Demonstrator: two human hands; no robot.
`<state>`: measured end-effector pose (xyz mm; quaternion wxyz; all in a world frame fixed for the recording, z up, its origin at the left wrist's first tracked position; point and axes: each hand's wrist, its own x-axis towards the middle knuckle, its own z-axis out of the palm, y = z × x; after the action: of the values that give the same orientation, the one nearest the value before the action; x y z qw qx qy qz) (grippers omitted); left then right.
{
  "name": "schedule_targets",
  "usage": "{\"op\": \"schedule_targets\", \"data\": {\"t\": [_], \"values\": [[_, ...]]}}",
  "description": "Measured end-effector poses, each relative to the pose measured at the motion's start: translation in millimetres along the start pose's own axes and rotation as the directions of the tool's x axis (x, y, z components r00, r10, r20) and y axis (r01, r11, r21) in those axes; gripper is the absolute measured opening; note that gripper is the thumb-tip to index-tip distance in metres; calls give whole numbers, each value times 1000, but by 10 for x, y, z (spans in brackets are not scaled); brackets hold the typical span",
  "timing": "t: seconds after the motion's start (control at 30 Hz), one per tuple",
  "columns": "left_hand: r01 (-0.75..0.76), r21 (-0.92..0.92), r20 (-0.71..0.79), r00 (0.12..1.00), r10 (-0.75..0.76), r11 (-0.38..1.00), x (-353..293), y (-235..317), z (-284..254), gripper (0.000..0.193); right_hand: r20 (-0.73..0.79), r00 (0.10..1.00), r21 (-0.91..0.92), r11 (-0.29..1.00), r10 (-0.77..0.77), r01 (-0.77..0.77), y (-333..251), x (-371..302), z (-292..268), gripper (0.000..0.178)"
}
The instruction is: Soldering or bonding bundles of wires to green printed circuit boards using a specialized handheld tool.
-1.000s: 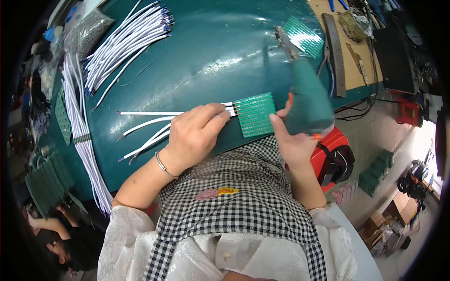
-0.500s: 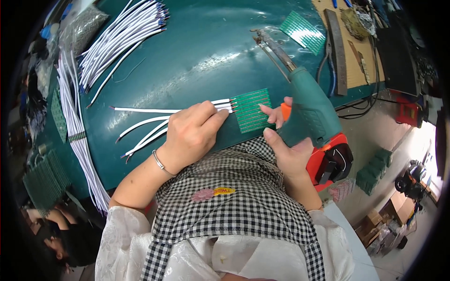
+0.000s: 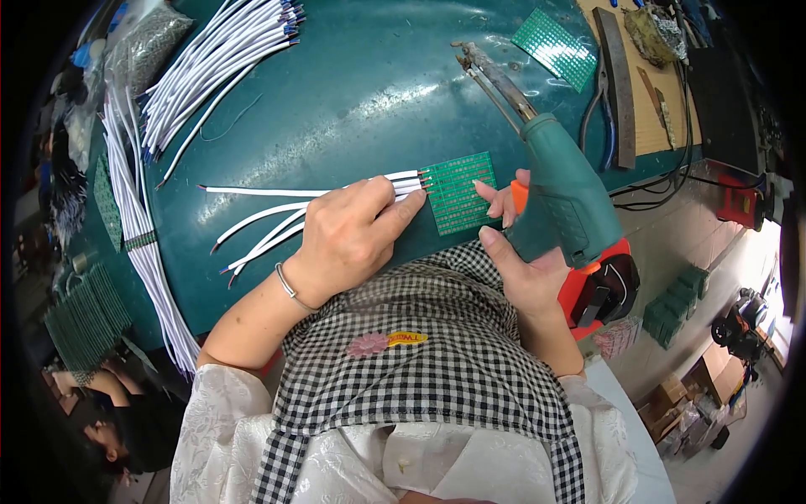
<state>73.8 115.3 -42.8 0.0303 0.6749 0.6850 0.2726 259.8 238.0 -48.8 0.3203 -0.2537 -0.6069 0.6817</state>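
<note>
Since the earlier frame, the soldering gun [image 3: 561, 195] has been swung so its tip points to 11 o'clock, well clear of the green perforated circuit board [image 3: 459, 192] at table centre. White wires [image 3: 294, 191] are pinned by the left hand [image 3: 351, 237], fingers pressed together flat over them, ends touching the board's 9 o'clock edge. The gun's grip is wrapped by the right hand [image 3: 522, 252], index finger on the orange trigger. Should pressure ease, the wires could slip off the board; fingertips could be burned if the tip is brought close. Counted: two boards, one more [image 3: 556, 47] at 1 o'clock; one gun; about four wires held, several loose.
</note>
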Motion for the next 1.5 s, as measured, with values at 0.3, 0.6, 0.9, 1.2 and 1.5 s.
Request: {"op": "schedule_targets", "data": {"t": [0.3,0.6,0.9,1.2,1.5], "values": [[-3,13,61,998,2,1000,67,58,-63,31,80,997,13,1000,-21,20,-2,-90,-117,62],[49,20,112,992,-51,999,145,167,-118,28,53,957,100,952,285,-290,-386,-628,-739,65],[99,46,144,984,-105,994,201,240,-152,29,178,932,-161,944,316,-289,-264,-962,-1038,56],[131,83,207,967,-145,988,247,297,-177,29,101,916,-341,879,387,-334,-308,-878,-1004,24],[218,81,274,933,-232,973,260,341,-164,26,278,955,-412,911,102,23,-286,-763,-986,34]]}}
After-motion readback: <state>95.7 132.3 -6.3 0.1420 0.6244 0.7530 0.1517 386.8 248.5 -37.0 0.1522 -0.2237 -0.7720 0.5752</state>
